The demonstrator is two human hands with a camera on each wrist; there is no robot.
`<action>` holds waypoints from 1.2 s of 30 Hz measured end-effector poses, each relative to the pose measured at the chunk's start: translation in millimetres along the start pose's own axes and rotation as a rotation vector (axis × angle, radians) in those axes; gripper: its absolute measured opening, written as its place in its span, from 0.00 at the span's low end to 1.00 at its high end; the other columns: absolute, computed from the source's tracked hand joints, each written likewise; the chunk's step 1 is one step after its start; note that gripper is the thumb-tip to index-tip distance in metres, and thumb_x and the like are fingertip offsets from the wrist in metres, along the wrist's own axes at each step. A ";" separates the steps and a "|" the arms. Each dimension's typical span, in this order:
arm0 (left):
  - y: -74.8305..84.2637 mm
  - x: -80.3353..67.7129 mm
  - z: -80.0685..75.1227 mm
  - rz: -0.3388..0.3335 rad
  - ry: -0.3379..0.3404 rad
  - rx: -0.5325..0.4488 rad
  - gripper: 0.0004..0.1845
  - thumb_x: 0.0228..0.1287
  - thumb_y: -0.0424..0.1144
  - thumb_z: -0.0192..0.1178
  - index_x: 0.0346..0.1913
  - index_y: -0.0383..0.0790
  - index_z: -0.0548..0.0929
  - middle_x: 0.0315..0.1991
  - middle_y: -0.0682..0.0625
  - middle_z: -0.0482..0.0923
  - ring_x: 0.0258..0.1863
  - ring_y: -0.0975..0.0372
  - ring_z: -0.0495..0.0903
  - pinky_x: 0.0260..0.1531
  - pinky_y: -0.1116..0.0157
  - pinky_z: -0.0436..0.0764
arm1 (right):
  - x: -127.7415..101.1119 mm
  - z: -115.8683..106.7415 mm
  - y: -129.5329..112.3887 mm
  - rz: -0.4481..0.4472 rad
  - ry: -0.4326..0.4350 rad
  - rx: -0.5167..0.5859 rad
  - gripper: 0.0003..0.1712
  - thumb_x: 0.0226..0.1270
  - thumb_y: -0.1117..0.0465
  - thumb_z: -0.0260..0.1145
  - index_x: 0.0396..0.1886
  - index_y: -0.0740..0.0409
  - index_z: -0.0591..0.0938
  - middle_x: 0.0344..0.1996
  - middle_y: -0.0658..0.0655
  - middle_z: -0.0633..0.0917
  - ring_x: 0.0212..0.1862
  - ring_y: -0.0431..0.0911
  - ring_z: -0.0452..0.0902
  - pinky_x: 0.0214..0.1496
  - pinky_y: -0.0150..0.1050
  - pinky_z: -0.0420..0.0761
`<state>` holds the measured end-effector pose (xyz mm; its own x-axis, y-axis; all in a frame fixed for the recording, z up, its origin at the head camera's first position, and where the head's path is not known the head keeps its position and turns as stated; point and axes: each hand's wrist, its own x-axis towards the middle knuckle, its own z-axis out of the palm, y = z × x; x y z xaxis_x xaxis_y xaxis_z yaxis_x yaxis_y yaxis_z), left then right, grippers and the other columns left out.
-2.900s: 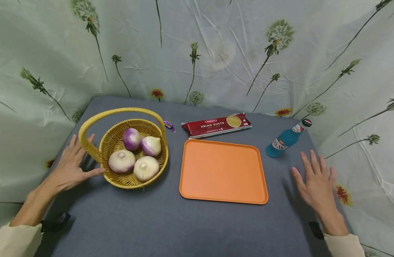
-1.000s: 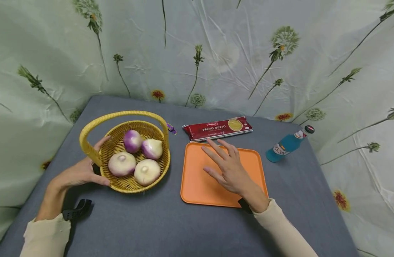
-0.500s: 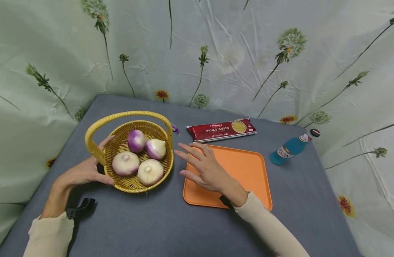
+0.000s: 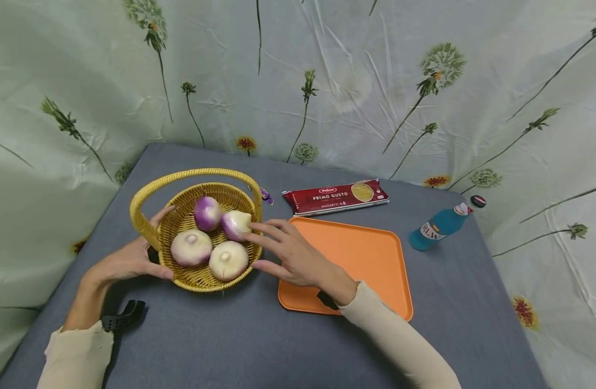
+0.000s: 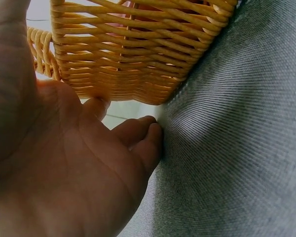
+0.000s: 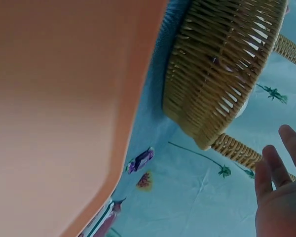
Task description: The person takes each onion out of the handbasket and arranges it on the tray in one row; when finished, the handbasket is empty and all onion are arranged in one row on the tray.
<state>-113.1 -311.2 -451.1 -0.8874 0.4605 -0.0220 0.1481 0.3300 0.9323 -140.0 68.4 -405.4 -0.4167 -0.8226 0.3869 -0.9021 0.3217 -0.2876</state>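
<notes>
A yellow wicker basket [image 4: 195, 284] with a tall handle stands on the left of the table, holding several purple-and-white bulb vegetables, onions or turnips. My left hand [image 4: 125, 262] holds the basket's left side, thumb at the near rim and a fingertip over the farther rim; the left wrist view shows other fingers low beside the wicker. Over the right rim reaches my right hand [image 4: 293, 256], its fingers extended and spread. Its fingertips overlap the rightmost bulb [image 4: 236, 225] in the head view; whether they touch it I cannot tell. Closer to me lies a white bulb [image 4: 228, 260].
An orange tray [image 4: 361, 270] lies under my right forearm. Behind it is a red spaghetti packet [image 4: 334, 199]. A blue bottle [image 4: 436, 227] stands at the right, and a purple-wrapped candy [image 4: 266, 196] lies behind the basket. A floral curtain [image 4: 351, 108] hangs behind the table.
My right hand has come from the table's right side across the tray to the basket's right rim. My left hand has moved in against the basket and taken hold of its side.
</notes>
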 end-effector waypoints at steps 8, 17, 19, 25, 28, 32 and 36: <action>-0.1 -2.7 -2.7 0.001 0.008 0.005 0.73 0.43 0.24 0.77 0.81 0.57 0.34 0.81 0.41 0.30 0.72 0.75 0.45 0.56 0.86 0.54 | 21.8 4.7 -4.2 -0.063 0.001 0.185 0.31 0.70 0.54 0.67 0.70 0.55 0.74 0.67 0.54 0.75 0.67 0.46 0.65 0.71 0.38 0.63; -0.5 -3.5 -0.9 -0.010 0.000 0.019 0.71 0.46 0.26 0.76 0.81 0.58 0.34 0.81 0.43 0.28 0.75 0.68 0.44 0.56 0.87 0.54 | 44.4 13.4 -8.0 -0.014 -0.205 0.201 0.26 0.72 0.51 0.65 0.67 0.52 0.77 0.64 0.49 0.78 0.68 0.43 0.67 0.73 0.35 0.60; -1.1 -3.5 -0.1 -0.013 -0.003 0.019 0.71 0.46 0.27 0.76 0.81 0.58 0.34 0.81 0.43 0.27 0.76 0.61 0.42 0.56 0.87 0.54 | 47.1 16.0 -8.2 -0.009 -0.259 0.189 0.26 0.73 0.49 0.64 0.68 0.48 0.76 0.65 0.47 0.77 0.68 0.42 0.66 0.73 0.35 0.60; -0.9 -2.4 1.3 -0.016 -0.001 0.018 0.71 0.45 0.27 0.77 0.81 0.58 0.34 0.81 0.43 0.29 0.76 0.55 0.43 0.56 0.86 0.54 | 51.2 19.5 -8.5 -0.017 -0.314 0.148 0.26 0.73 0.48 0.63 0.69 0.47 0.76 0.67 0.47 0.76 0.67 0.45 0.67 0.71 0.39 0.63; -0.2 -1.0 1.4 -0.007 -0.002 0.017 0.71 0.45 0.27 0.77 0.81 0.57 0.34 0.81 0.42 0.29 0.76 0.51 0.42 0.55 0.86 0.54 | 54.8 19.4 -8.9 -0.022 -0.328 0.133 0.26 0.73 0.48 0.63 0.67 0.49 0.78 0.67 0.49 0.77 0.67 0.47 0.67 0.70 0.40 0.63; 0.3 -0.3 0.9 0.001 -0.008 0.018 0.71 0.45 0.27 0.76 0.81 0.57 0.34 0.81 0.42 0.29 0.76 0.48 0.43 0.56 0.86 0.54 | 59.1 20.4 -8.7 0.004 -0.360 0.113 0.26 0.73 0.47 0.64 0.67 0.49 0.78 0.67 0.50 0.77 0.67 0.47 0.67 0.70 0.39 0.64; 0.3 -1.5 0.7 -0.006 0.001 0.020 0.71 0.45 0.26 0.76 0.81 0.58 0.35 0.81 0.42 0.30 0.76 0.62 0.45 0.56 0.86 0.54 | 62.2 23.9 -7.7 0.022 -0.378 0.106 0.28 0.71 0.46 0.65 0.67 0.48 0.78 0.67 0.51 0.76 0.68 0.47 0.66 0.72 0.38 0.63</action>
<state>-111.4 -311.2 -451.0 -0.8887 0.4577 -0.0271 0.1516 0.3491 0.9247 -156.3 3.5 -400.1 -0.3471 -0.9372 0.0352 -0.8688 0.3071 -0.3884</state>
